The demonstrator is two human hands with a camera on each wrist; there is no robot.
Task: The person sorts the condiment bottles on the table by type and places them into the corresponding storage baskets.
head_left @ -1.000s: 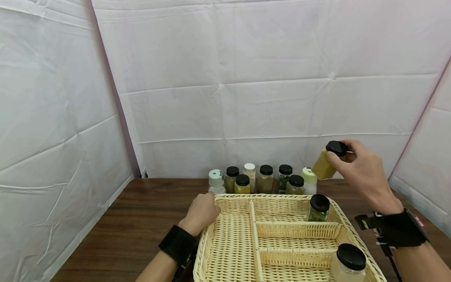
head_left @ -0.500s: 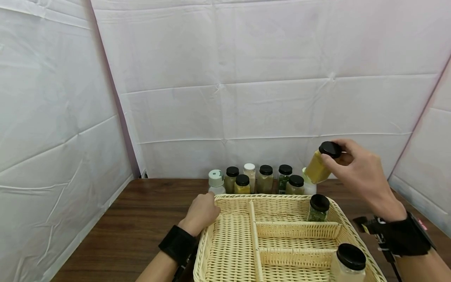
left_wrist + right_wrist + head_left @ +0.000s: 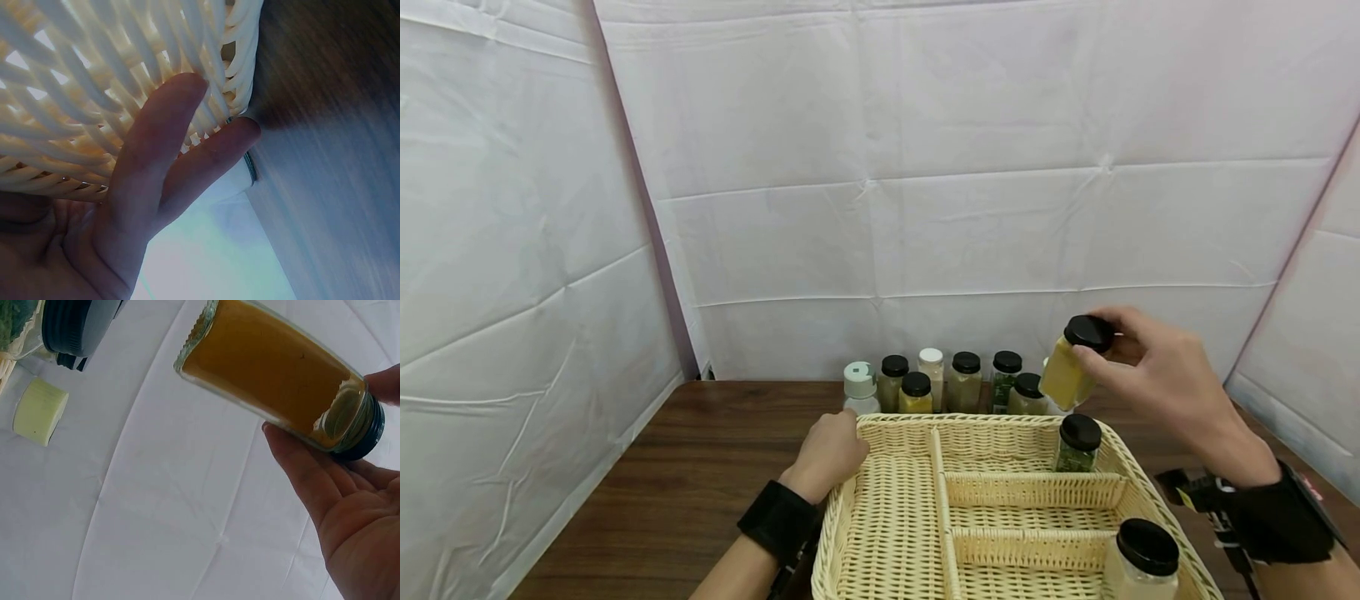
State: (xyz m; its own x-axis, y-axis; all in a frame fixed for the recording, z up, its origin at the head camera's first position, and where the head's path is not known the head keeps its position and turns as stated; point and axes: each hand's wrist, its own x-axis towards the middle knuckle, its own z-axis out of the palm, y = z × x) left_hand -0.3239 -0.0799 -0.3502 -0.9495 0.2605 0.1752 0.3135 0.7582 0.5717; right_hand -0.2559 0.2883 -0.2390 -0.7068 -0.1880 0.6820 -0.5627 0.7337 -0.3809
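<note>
My right hand (image 3: pixel 1168 379) pinches a glass spice jar of yellow powder (image 3: pixel 1064 377) near its black lid. The jar hangs tilted behind the wicker basket's back right corner, its base toward the left. In the right wrist view, thumb and fingers sit on opposite sides of the jar (image 3: pixel 269 369) near its lid. My left hand (image 3: pixel 827 454) grips the wicker basket (image 3: pixel 942 533) at its back left corner, and in the left wrist view two fingers lie against the woven wall (image 3: pixel 112 69). A jar of green herbs (image 3: pixel 1078 446) and a pale-filled jar (image 3: pixel 1142 562) stand in right-hand compartments.
Several spice jars (image 3: pixel 964 383) line the table behind the basket, mostly black-lidded. A pale green-capped bottle (image 3: pixel 860 385) stands at their left end. White cloth (image 3: pixel 925 233) hangs behind and at both sides of the dark wooden table (image 3: pixel 700 475).
My right hand has brought the yellow jar left and slightly down, toward the basket's back edge. It now covers most of the bottle at the row's right end. My left hand stays put.
</note>
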